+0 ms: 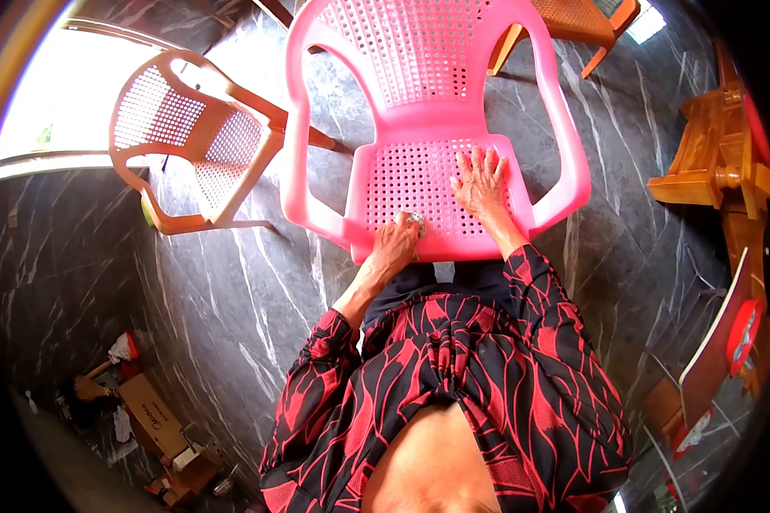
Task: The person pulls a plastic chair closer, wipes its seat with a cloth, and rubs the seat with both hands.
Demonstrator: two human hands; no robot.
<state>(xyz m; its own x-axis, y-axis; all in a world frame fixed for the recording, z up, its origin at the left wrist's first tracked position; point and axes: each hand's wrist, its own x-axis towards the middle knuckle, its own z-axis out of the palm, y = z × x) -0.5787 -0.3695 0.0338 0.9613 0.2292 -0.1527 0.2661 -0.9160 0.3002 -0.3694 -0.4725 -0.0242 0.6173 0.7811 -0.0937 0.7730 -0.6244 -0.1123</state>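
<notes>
1. Pressing a greyish-white wad [417, 224] to the seat, the left hand [393, 243] curls its fingers about it; the right hand [482, 185] lies flat, fingers spread.
2. The pink chair [428, 124] is directly under both hands, its backrest beyond their fingertips.
3. The seat seems to be getting rubbed, probably midway through; how much is finished cannot be told from its surface.
4. Neither hand touches the backrest or armrests, so those may be left, if they are included.
5. The right hand covers a patch of seat the wad would need; the armrests rise on the outer side of each hand.
6. Well left of the left hand stands a brown chair [198, 144]; beyond the right hand, another orange-brown chair [573, 19]; far to its right, wooden furniture [693, 178].
7. Behind the left hand, a cardboard box [152, 414] lies amid clutter, well apart.
</notes>
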